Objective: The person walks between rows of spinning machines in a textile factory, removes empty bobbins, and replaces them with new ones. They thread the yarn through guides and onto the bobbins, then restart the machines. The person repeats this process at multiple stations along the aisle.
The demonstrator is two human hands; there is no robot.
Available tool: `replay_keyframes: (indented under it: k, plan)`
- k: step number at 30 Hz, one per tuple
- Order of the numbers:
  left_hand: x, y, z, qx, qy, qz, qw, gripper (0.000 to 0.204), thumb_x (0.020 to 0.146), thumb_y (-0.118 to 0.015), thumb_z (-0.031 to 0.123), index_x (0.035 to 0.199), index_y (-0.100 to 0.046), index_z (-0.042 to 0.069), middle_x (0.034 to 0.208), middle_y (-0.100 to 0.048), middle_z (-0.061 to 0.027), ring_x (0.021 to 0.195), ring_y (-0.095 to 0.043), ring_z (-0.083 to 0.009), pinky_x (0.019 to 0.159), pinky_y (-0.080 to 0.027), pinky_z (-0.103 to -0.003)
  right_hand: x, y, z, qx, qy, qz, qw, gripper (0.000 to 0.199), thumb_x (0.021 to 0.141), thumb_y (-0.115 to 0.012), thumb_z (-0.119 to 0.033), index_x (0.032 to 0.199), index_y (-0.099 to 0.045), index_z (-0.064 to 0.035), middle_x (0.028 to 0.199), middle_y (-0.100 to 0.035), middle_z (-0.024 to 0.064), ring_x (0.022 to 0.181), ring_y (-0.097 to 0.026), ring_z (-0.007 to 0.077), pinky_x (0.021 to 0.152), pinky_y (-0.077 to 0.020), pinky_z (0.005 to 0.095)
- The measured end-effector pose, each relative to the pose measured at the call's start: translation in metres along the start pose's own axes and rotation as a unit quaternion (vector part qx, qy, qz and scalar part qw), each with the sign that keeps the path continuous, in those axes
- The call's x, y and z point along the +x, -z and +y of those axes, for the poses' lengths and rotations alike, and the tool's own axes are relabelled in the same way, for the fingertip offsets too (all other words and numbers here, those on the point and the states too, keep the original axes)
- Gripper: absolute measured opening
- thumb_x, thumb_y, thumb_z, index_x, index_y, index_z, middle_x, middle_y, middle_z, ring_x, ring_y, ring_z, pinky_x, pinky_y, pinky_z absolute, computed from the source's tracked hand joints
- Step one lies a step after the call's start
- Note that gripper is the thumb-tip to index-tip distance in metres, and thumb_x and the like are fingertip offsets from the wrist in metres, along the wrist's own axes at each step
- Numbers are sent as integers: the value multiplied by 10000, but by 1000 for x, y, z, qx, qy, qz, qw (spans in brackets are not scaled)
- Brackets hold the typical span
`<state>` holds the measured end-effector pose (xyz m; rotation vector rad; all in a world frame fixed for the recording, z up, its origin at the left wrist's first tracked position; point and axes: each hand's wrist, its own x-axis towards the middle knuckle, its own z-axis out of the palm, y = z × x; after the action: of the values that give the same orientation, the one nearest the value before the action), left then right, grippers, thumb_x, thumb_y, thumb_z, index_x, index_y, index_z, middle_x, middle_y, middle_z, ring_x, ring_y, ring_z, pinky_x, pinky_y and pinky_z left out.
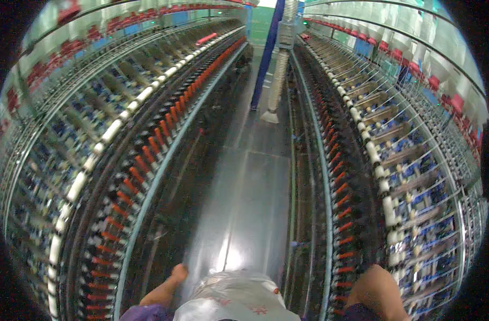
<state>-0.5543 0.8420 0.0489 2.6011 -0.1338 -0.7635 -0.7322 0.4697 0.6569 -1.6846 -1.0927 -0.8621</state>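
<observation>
Beside the near-right white rollers point(389, 211), set in one row presumably to serve many orange spindles point(344, 213), is the right hand point(382, 289); the left hand point(178, 273) hangs above the floor point(249, 203). I cannot tell either grip.

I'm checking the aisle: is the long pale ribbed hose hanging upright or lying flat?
Hanging: the long pale ribbed hose runs steeply downward, flared end lowest. Whether that touches the floor, I cannot tell.
</observation>
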Motion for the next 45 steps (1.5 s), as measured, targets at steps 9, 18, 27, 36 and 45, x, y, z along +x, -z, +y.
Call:
replay_keyframes:
  k: [9, 18, 27, 36, 45]
  plan:
    - [72, 6, -27, -7, 232, -54, 971, 216, 759, -570, 251, 688, -618, 52, 702, -614, -129, 680, -575, -277, 600, -461, -395, 27, 102, 208, -14, 73, -82, 994, 276, 910, -524, -180, 689, -538, -14, 716, -596, 111, 552, -554, 164, 474, -444, 362]
    - [439, 96, 201, -57, -100, 35, 993, 266, 746, -551, 155, 495, -530, 70, 515, -544, -73, 468, -483, -190, 456, -395, -345, 70, 169, 390, -135, 200, -5, 970, 386, 898, -488, -114, 520, -438, -54, 570, -515, 93, 451, -476, 146, 427, -390, 358]
    - [693, 201, 514, -375, -235, -110, 890, 288, 850, -565, 156, 620, -442, 34, 546, -451, -22, 448, -402, -98, 392, -326, -277, 60, 282, 548, 17, 84, -155, 984, 266, 903, -423, -112, 672, -544, -58, 607, -428, 66, 483, -421, 182, 442, -280, 317]
    - [738, 234, 513, -191, -132, -7, 973, 156, 787, -484, 11, 683, -601, 10, 609, -581, -65, 555, -580, -178, 468, -426, -338, 11, 378, 843, -275, -351, 13, 895, 94, 773, -632, -19, 850, -631, 37, 721, -626, 134, 590, -630, 227, 531, -490, 295]
    - [804, 332, 543, -431, -37, 219, 875, 224, 895, -513, 154, 754, -598, 2, 586, -550, -34, 525, -494, -127, 512, -415, -317, -32, 371, 1076, -220, -360, -362, 831, 233, 804, -640, -182, 953, -597, -9, 769, -633, 183, 682, -622, 347, 594, -486, 420]
